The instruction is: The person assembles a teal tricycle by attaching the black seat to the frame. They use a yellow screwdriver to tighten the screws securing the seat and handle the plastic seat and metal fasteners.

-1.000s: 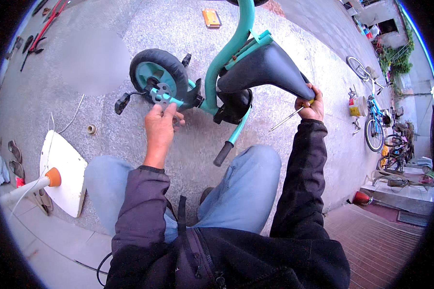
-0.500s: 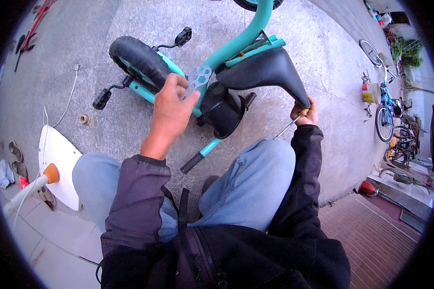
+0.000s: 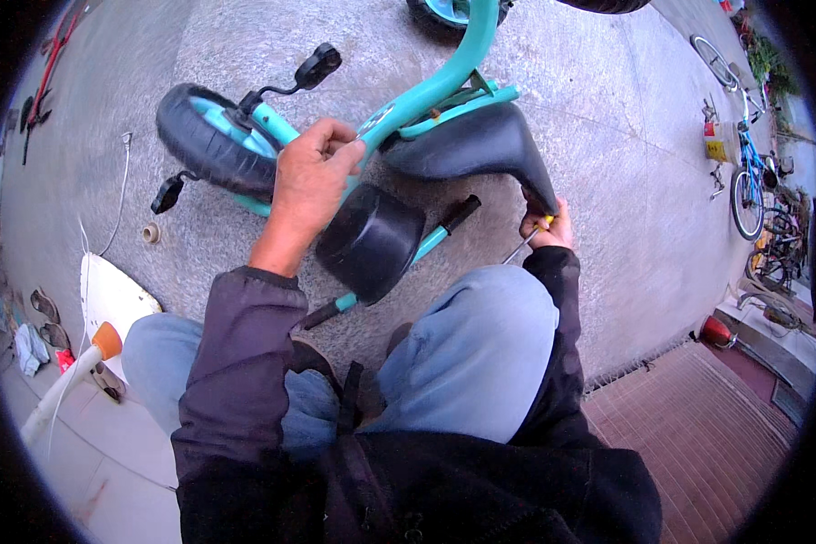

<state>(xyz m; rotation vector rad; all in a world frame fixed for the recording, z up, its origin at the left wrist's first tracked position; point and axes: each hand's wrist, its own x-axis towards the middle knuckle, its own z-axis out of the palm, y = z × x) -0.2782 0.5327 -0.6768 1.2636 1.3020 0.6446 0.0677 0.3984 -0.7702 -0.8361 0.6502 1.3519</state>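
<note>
Handlebar (image 3: 432, 242) turned, two hands (image 3: 310, 177) (image 3: 556, 228), one screwdriver (image 3: 522, 245)

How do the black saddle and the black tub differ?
The saddle is long and tapering; the tub is squat and blunt. The right hand is at the saddle's narrow end, while the tub lies nearer the left hand. Both are black.

Grey speckled floor (image 3: 635, 272); pale tiles (image 3: 136, 490) lower left; daylight.
</note>
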